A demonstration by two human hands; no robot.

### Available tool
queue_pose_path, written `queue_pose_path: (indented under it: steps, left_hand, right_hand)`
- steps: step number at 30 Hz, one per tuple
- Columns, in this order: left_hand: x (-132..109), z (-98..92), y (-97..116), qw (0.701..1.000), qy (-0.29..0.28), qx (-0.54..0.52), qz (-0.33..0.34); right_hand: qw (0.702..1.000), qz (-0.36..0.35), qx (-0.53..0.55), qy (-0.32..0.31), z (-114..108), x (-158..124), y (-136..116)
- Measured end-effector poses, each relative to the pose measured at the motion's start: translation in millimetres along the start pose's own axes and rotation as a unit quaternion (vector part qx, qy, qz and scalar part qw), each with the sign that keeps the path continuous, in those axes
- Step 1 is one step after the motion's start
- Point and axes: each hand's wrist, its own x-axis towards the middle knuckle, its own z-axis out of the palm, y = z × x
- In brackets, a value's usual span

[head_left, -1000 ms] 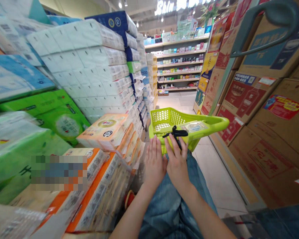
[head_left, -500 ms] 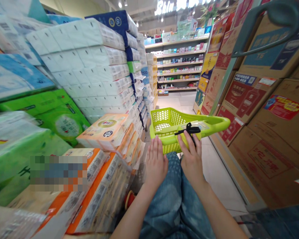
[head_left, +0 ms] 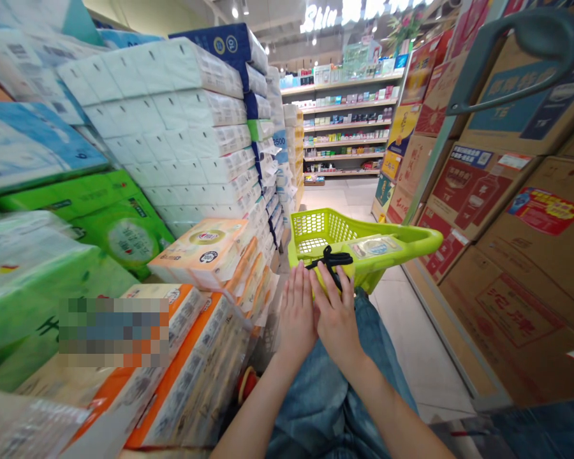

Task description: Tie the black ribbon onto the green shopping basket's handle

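A lime-green plastic shopping basket point(head_left: 310, 224) with perforated walls stands in front of my knees. My left hand point(head_left: 297, 319) rests at its near left corner, fingers stretched out side by side and touching the rim. Right beside it is my right hand point(head_left: 338, 322), its fingers over a looped black cord point(head_left: 335, 256) and a small yellow-green piece under it. What the right palm and thumb touch is hidden. A clear label point(head_left: 377, 246) shows on the basket's near rim, to the right of the cord. The basket's long handle point(head_left: 425, 240) points right.
Stacked white tissue packs point(head_left: 172, 121) and orange tissue packs point(head_left: 201, 239) crowd the left. Cardboard cartons point(head_left: 511, 293) line the right, where a grey curved handle point(head_left: 545, 57) sticks out. Stocked shelves point(head_left: 344, 121) stand at the aisle's far end.
My right hand has slid left along the basket rim, bringing the black cord with it, and now lies against my left hand. The rim label is uncovered. My left hand stays nearly still.
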Motion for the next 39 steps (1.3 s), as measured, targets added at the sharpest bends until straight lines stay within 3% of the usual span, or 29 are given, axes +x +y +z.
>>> queue_pose_path:
  steps: [5, 11, 16, 20, 23, 29, 34, 39]
  left_hand:
    - [1.5, -1.3, 3.6, 1.000, 0.010, -0.011, -0.005]
    - [1.6, -0.2, 4.9, 1.000, 0.010, -0.024, -0.010]
    - [1.5, 0.5, 4.2, 0.999, 0.018, -0.027, -0.011]
    - [0.6, 2.2, 0.5, 1.000, 0.008, -0.019, -0.008]
    - [0.2, 2.0, -1.0, 1.000, 0.003, -0.018, -0.012]
    - [1.1, 0.2, 3.0, 1.000, 0.007, -0.001, -0.004]
    - [1.0, 2.1, 5.0, 1.000, 0.013, -0.020, -0.011]
    - [0.9, 3.9, 6.1, 1.000, 0.017, -0.017, -0.012]
  right_hand:
    - [0.999, -0.028, -0.027, -0.009, -12.5, -4.9, 29.1]
    - [0.998, 0.041, -0.027, 0.031, -25.4, -0.2, 53.9]
    - [0.997, 0.067, -0.014, 0.036, -16.5, 0.5, 27.6]
    - [0.999, 0.039, 0.012, 0.003, -3.9, 1.1, -3.3]
    - [1.000, 0.025, 0.018, -0.007, -0.2, 1.1, -9.6]
    - [1.000, -0.014, -0.007, -0.018, -13.8, -8.5, 23.0]
    - [0.999, 0.033, -0.022, 0.003, -32.4, -5.9, 56.4]
    - [0.996, 0.079, -0.015, 0.029, -30.2, 0.5, 51.9]
